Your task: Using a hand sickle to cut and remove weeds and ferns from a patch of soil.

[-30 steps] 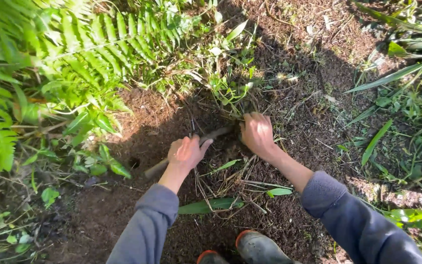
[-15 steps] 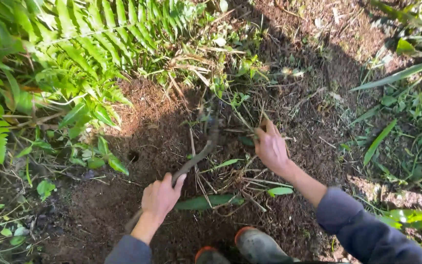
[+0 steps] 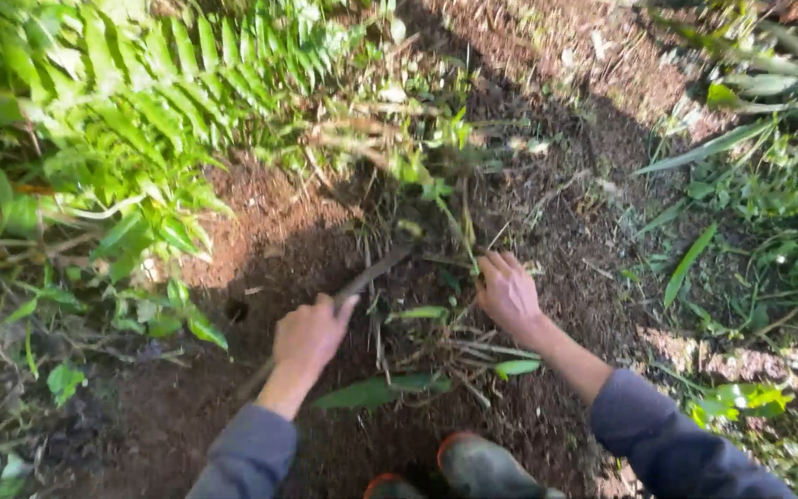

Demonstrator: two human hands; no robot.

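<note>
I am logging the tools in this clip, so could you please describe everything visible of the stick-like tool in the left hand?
The tool shows as a thin, straight, grey-brown shaft, wooden by its look and blurred. It lies slanted, running from the lower left beside the wrist up and right toward the tangle of stems on the dark soil. The left hand is closed around its middle, hiding that part. Its far end disappears among the stems and shadow, so no blade or tip can be made out.
</note>
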